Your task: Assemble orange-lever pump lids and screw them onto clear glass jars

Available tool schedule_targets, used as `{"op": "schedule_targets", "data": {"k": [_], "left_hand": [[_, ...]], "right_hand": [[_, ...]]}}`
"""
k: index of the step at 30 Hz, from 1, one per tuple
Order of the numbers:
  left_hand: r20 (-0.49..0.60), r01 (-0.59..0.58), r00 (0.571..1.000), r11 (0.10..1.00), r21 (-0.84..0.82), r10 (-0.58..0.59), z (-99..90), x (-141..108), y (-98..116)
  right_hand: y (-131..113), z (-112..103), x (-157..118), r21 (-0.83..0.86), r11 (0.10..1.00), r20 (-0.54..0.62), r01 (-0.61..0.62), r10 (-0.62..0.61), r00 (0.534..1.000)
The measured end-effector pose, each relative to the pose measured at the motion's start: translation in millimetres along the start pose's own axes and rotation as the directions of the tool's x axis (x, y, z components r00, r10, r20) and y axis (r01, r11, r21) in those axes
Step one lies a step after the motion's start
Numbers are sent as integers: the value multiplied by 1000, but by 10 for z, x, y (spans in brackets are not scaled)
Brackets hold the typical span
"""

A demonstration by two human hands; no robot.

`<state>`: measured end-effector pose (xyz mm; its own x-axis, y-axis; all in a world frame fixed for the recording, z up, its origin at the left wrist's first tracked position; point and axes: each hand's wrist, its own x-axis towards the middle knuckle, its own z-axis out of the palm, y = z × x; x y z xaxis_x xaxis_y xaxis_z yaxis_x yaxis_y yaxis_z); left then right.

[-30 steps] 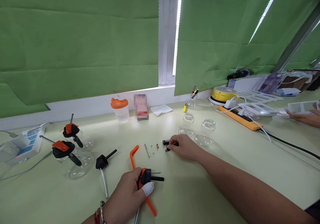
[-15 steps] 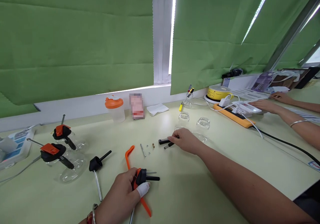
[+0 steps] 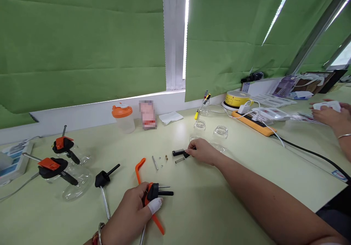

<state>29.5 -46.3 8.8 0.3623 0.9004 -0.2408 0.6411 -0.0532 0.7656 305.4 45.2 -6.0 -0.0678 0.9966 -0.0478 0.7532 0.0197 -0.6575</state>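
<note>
My left hand (image 3: 137, 206) is wrapped round a black-and-orange part (image 3: 153, 192) with a metal pin and a black rod sticking out to the right. An orange lever (image 3: 158, 225) extends below it, another orange piece (image 3: 138, 168) above. My right hand (image 3: 201, 151) pinches a small black piece (image 3: 187, 154) beside a black tube with a spring (image 3: 178, 152). A loose spring (image 3: 180, 160) lies just below. Left of these rest a metal pin (image 3: 155, 163) and tiny brass bits (image 3: 166, 157). A black cap with a rod (image 3: 102, 179) lies left of my left hand.
Two sprayer heads on clear bottles (image 3: 53, 166) stand at the left. Clear bottles (image 3: 221, 131) stand behind my right hand. An orange-lidded cup (image 3: 122, 118) and orange power strip (image 3: 253, 123) are farther back. Another person's hands (image 3: 329, 115) hold a white item at right.
The loose spring now lies apart from the black piece in my right hand. The other person's hands have moved right and lifted a white item. The view has shifted slightly.
</note>
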Motion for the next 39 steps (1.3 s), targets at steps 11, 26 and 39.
{"op": "schedule_targets", "data": {"k": [11,26,39], "left_hand": [[4,-3,1000,1000,-1,3,-1,11,-9],[17,-12,1000,1000,-27,13,3,18,-31],[5,-12,1000,1000,18,11,1,19,-40]], "right_hand": [[17,-36,-16,139,988,52,-61,54,997],[-162,20,-118,-332,934,-23,132,-148,989],[-129,-25,-106,-216,973,-79,84,-104,991]]}}
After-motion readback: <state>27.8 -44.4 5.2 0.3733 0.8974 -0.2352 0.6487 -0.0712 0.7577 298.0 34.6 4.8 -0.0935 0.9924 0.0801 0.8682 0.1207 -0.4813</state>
